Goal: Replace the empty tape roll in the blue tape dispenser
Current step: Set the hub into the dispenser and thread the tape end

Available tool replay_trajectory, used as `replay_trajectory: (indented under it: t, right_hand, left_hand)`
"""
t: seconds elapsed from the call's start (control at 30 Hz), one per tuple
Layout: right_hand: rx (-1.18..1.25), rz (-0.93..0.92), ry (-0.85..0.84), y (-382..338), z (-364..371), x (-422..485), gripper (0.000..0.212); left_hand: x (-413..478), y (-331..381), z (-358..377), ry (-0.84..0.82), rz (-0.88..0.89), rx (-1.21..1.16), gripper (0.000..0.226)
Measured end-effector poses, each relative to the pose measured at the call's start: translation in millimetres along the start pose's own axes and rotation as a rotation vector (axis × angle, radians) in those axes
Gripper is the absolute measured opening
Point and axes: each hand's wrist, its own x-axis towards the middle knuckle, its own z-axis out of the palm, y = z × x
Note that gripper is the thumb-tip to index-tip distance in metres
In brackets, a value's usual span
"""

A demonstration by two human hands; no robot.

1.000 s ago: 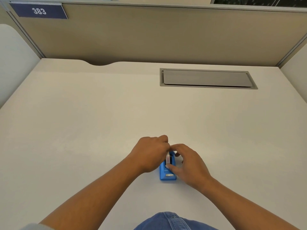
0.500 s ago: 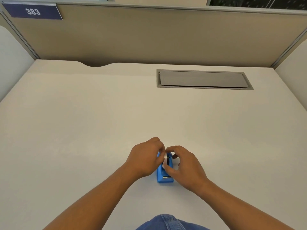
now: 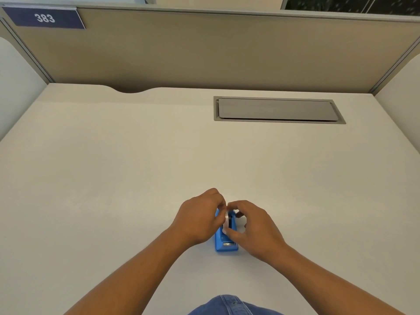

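Note:
A small blue tape dispenser (image 3: 223, 243) stands on the white desk (image 3: 113, 178) near its front edge, cutter end toward me. A pale tape roll (image 3: 226, 220) sits upright in or just over its slot. My left hand (image 3: 197, 218) is against the dispenser's left side, fingers pinched at the roll's top. My right hand (image 3: 254, 226) curls around from the right, with thumb and fingertips on the roll. Both hands hide most of the dispenser's middle and far end.
A grey cable hatch (image 3: 278, 109) is set flush in the desk at the back right. Beige partition walls (image 3: 204, 48) close off the back and sides, with a "383" sign (image 3: 45, 18) at top left. My denim-clad knee (image 3: 229, 306) shows at the bottom edge.
Both hands stay on the dispenser. My right fingers have shifted round the roll, and more of the pale roll shows between the hands than one second ago.

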Motion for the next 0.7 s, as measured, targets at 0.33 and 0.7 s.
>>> replay_trajectory:
  t: [0.33,0.7]
  right_hand:
    - [0.029,-0.039,0.119,-8,-11,2,0.016]
    - [-0.039,-0.060,0.079,-11,-14,5,0.004]
  left_hand:
    - [0,3,-5,0.003,0.012,-0.027,0.014]
    - [-12,1,-4,0.008,-0.015,-0.103,0.010]
